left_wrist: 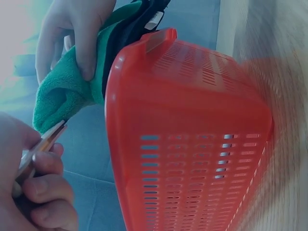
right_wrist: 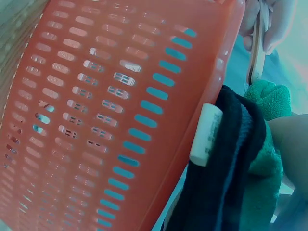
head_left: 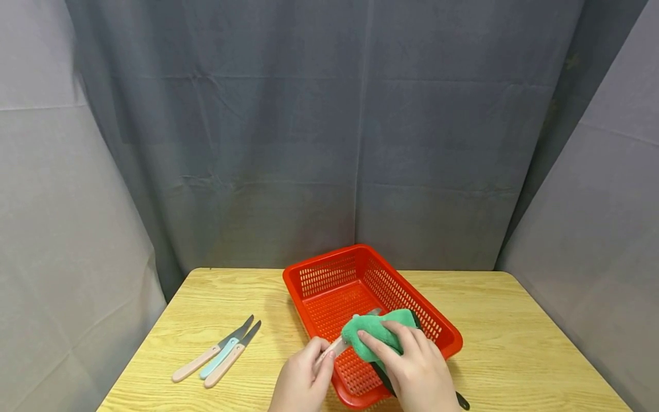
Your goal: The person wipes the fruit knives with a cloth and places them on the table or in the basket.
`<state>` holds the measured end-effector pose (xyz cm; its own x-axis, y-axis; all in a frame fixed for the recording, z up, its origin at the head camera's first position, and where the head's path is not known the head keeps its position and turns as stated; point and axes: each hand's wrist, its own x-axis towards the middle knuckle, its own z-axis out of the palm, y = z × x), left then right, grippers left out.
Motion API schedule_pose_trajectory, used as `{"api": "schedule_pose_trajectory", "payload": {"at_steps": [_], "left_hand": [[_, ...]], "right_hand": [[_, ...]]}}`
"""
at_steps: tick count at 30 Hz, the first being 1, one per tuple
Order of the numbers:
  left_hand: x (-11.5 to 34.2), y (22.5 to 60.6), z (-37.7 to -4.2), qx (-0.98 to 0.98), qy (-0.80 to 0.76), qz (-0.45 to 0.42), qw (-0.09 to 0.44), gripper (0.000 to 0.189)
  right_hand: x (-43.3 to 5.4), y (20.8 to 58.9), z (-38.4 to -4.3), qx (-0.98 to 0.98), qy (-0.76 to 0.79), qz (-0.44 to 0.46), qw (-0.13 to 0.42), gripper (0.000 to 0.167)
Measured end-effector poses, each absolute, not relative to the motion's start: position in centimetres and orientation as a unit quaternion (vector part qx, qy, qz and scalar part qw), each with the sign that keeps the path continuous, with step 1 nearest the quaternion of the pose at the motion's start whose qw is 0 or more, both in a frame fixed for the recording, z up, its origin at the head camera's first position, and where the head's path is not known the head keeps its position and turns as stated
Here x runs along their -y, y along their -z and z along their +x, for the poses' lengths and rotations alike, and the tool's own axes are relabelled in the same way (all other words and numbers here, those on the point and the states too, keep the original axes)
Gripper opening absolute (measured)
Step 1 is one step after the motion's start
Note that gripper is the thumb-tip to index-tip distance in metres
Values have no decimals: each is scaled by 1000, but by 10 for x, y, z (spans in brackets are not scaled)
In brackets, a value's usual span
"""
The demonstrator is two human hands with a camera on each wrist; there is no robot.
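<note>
My left hand (head_left: 301,375) grips the pale pink handle of a knife (head_left: 337,347) over the near part of a red plastic basket (head_left: 296,274). With my right hand (head_left: 419,366) I hold a green cloth (head_left: 360,332) folded around the blade. A bit of the blade shows past the cloth; the rest is hidden. In the right wrist view the cloth has a black border (right_wrist: 207,192) with a white label (right_wrist: 206,134). The left wrist view shows the left fingers (left_wrist: 48,187) curled round the handle.
On the wooden table (head_left: 515,343), left of the basket, lie a light blue-handled knife (head_left: 221,360) and two pink-handled knives (head_left: 198,363), blades pointing away. A black tab with a hole (head_left: 462,400) shows beside my right hand. Grey curtains (head_left: 288,143) enclose the table.
</note>
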<state>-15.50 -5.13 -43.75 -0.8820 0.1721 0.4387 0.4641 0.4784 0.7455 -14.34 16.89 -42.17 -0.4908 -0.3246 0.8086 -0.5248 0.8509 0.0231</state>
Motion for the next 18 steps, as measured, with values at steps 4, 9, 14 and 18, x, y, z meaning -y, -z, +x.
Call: {"api": "schedule_pose_trajectory", "payload": {"at_steps": [4, 9, 14, 18], "left_hand": [[52, 439, -154, 840, 471, -202, 177, 3], [51, 440, -154, 832, 464, -221, 209, 8], [51, 441, -155, 830, 458, -228, 224, 12], [50, 441, -155, 831, 456, -228, 222, 11]], "right_hand": [[-174, 420, -145, 863, -108, 238, 432, 51], [-182, 416, -145, 880, -104, 215, 411, 52], [-187, 414, -146, 882, -112, 187, 418, 77], [-192, 413, -147, 872, -129, 177, 437, 71]]}}
